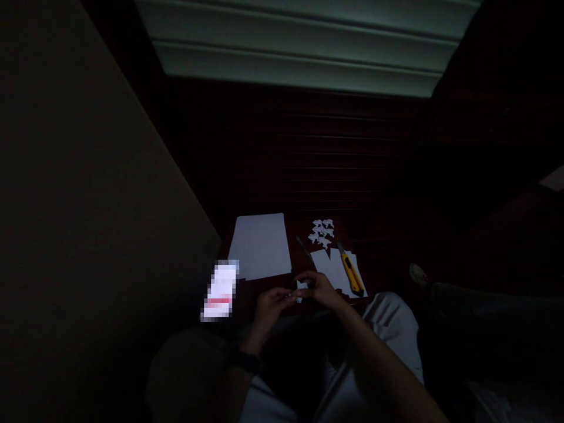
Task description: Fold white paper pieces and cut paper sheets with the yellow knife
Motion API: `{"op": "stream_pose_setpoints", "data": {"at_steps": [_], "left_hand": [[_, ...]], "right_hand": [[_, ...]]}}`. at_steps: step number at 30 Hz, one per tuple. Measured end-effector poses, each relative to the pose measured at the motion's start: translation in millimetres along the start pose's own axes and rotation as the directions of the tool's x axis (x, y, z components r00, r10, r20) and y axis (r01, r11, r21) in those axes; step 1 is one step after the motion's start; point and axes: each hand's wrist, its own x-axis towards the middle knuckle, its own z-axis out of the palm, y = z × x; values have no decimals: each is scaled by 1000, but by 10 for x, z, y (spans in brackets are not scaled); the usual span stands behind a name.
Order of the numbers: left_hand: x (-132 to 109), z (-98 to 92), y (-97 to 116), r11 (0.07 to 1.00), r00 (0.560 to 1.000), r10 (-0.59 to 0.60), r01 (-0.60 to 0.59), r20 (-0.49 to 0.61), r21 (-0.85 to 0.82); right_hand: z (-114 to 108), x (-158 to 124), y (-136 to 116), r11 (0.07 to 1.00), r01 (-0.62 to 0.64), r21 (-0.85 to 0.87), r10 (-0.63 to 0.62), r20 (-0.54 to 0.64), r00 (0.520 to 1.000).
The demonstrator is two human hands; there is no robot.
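The scene is very dark. My left hand and my right hand meet above a dark red surface, fingers pinched together on a small white paper piece held between them. Just beyond my right hand lies a cut white sheet with a yellow utility knife resting on it. A pile of several small white paper cut-outs sits farther back. A dark wristband shows on my left wrist.
A larger white sheet lies at the left of the surface, with a lit phone screen beside it. A thin dark tool lies between the sheets. A plain wall rises at left; pale slatted boards run along the top.
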Motion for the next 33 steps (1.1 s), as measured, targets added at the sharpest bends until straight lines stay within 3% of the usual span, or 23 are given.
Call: {"op": "stream_pose_setpoints", "data": {"at_steps": [7, 12, 16, 22, 33], "left_hand": [[-15, 22, 25, 998, 1000, 15, -17, -20, -61], [4, -1, 67, 1000, 997, -14, 13, 76, 13], [46, -13, 77, 997, 991, 5, -16, 131, 80], [110, -5, 43, 993, 989, 11, -28, 149, 114], [87, 15, 36, 989, 991, -13, -6, 132, 145]], "right_hand": [[73, 55, 106, 998, -18, 63, 26, -141, 990], [69, 58, 103, 992, -34, 123, 42, -64, 997], [41, 43, 67, 999, -28, 38, 29, -39, 999], [9, 47, 36, 991, 10, -132, -25, -113, 993], [44, 39, 100, 997, -4, -82, -5, -111, 994]]}}
